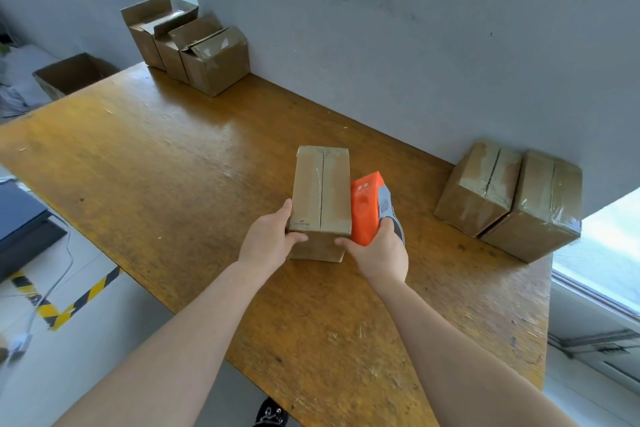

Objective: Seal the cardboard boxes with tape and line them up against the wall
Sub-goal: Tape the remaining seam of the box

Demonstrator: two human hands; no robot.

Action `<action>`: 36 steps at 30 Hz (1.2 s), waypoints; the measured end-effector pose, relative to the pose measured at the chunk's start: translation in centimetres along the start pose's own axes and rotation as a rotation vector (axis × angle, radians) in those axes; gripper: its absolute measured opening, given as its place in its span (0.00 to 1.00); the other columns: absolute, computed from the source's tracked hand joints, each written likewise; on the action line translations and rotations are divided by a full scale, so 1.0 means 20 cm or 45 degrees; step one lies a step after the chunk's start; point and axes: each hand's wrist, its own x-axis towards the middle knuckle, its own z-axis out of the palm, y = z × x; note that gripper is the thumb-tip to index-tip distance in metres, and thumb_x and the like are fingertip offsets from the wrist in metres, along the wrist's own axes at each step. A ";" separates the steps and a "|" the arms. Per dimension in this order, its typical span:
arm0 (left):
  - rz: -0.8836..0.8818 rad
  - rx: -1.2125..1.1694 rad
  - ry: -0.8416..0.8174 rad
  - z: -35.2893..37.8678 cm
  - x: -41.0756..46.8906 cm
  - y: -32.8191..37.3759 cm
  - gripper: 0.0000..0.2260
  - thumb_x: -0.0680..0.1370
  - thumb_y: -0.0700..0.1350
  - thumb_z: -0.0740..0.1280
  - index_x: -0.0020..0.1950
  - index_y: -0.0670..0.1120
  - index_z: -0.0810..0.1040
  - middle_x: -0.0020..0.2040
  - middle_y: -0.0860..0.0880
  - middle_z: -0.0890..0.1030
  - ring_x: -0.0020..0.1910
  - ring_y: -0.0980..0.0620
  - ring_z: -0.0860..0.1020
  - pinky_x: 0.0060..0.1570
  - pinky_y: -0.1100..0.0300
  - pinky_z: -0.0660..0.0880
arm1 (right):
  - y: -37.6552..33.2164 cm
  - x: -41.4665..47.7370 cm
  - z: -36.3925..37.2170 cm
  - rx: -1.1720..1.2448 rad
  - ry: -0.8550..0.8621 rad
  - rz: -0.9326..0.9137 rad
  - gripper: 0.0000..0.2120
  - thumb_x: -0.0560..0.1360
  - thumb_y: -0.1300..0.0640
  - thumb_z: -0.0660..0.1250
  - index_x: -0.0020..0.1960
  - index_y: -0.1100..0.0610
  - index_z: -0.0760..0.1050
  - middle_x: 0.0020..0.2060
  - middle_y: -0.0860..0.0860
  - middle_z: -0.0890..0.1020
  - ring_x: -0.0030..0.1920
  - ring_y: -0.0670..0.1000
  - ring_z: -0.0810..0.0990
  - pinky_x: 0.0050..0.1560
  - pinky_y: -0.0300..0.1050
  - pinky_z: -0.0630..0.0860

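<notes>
The cardboard box (320, 191) is stood mid-bench (173, 156), well apart from the wall (381, 45), its top seam seemingly taped (the gloss is faint). Its near-left corner is clasped by the left grip (270, 239). The right grip (377, 250) is clamped on the orange tape dispenser (365, 208), so only a thumb is pressed to the near-right corner. If lifted thus, the box could be twisted loose and dropped. The dispenser, held against the box's side, might be snagged on the cardboard. If the box is pushed carelessly, the two sealed boxes (478, 187) by the wall could be knocked out of line.
</notes>
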 end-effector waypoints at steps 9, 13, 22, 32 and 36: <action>-0.040 0.032 0.027 0.01 0.00 -0.02 0.34 0.78 0.46 0.69 0.79 0.49 0.55 0.70 0.45 0.73 0.68 0.46 0.72 0.67 0.48 0.71 | -0.04 0.03 -0.02 -0.031 -0.042 -0.028 0.37 0.67 0.35 0.74 0.65 0.55 0.65 0.59 0.51 0.77 0.56 0.54 0.78 0.48 0.47 0.76; -0.038 -0.003 0.017 0.01 0.01 -0.03 0.35 0.77 0.47 0.70 0.80 0.50 0.55 0.69 0.46 0.74 0.66 0.46 0.73 0.66 0.48 0.71 | -0.03 0.05 -0.04 -0.089 -0.083 -0.078 0.33 0.69 0.39 0.75 0.62 0.55 0.64 0.58 0.52 0.77 0.52 0.53 0.77 0.46 0.47 0.74; -0.035 -0.101 0.026 0.00 0.01 0.01 0.37 0.76 0.59 0.68 0.79 0.48 0.56 0.74 0.46 0.69 0.71 0.47 0.69 0.68 0.48 0.70 | -0.02 0.08 -0.07 -0.032 -0.193 -0.059 0.40 0.68 0.34 0.72 0.68 0.56 0.62 0.61 0.51 0.75 0.57 0.52 0.76 0.45 0.45 0.73; -0.018 -0.046 0.032 -0.01 0.02 0.02 0.36 0.76 0.57 0.68 0.79 0.46 0.57 0.72 0.45 0.71 0.71 0.46 0.68 0.68 0.51 0.69 | -0.01 0.12 -0.07 -0.162 -0.181 -0.136 0.32 0.71 0.39 0.73 0.64 0.56 0.64 0.58 0.52 0.76 0.50 0.51 0.73 0.43 0.45 0.70; -0.032 -0.038 0.034 -0.01 0.02 0.02 0.37 0.76 0.57 0.69 0.79 0.46 0.57 0.73 0.44 0.70 0.71 0.45 0.68 0.69 0.49 0.68 | -0.01 0.14 -0.08 -0.147 -0.218 -0.167 0.32 0.73 0.42 0.72 0.67 0.55 0.63 0.60 0.52 0.76 0.55 0.53 0.76 0.45 0.44 0.72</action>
